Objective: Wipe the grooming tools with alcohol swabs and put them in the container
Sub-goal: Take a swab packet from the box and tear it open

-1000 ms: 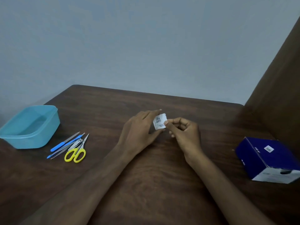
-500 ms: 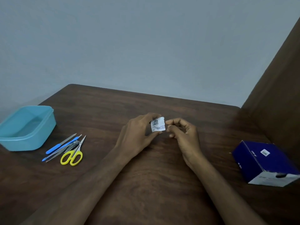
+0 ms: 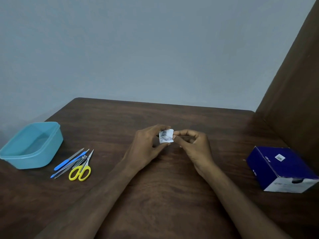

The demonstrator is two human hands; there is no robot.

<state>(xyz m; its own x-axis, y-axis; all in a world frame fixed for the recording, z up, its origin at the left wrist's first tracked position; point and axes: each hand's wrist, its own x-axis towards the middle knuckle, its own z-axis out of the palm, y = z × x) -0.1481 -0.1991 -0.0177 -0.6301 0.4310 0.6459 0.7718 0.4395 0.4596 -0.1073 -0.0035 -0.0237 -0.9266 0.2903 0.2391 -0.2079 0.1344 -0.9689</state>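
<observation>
A small white alcohol swab packet (image 3: 165, 136) with dark print is held above the middle of the table. My left hand (image 3: 146, 145) pinches its left side and my right hand (image 3: 195, 145) pinches its right edge. At the left lies a bunch of grooming tools: yellow-handled scissors (image 3: 81, 170), blue-handled files (image 3: 69, 161), tweezers and a nail clipper (image 3: 81, 159). A light blue plastic container (image 3: 32, 145) stands open just left of them.
A dark blue cardboard box (image 3: 279, 168) with a white end lies at the right on the dark wooden table (image 3: 164, 195). A brown panel (image 3: 296, 94) rises along the right side. A grey wall stands behind the far edge.
Both hands keep hold of the packet, which has turned slightly and crumpled between the fingers. The view has shifted a little; the tools, container and box have not moved.
</observation>
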